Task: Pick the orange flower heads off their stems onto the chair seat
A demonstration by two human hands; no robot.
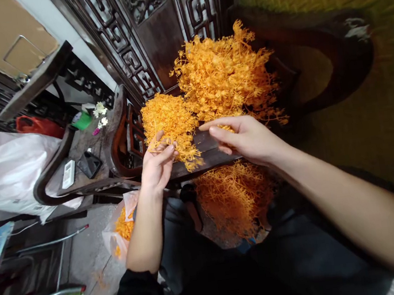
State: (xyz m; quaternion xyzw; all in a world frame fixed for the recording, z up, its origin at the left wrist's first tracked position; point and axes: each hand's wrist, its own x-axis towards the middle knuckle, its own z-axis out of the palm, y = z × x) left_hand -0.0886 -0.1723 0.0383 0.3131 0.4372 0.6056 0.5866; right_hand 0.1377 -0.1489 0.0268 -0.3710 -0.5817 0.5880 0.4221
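Note:
A pile of small orange floret-like pieces lies on the dark wooden seat. Behind it and to its right rises a bigger heap of orange branching sprigs with small flower-like heads. My left hand is at the near left edge of the smaller pile, thumb and fingers closed on a thin orange sprig. In front of the bigger heap, my right hand is curled, its index finger pointing left; small orange pieces show between thumb and fingers. Its lower fingers are partly hidden.
Bare orange stems fill a container between my legs. Left of it, a plastic bag with orange pieces stands on the floor. A side table carries a white remote-like object and a black holder. A carved backrest rises behind the heaps.

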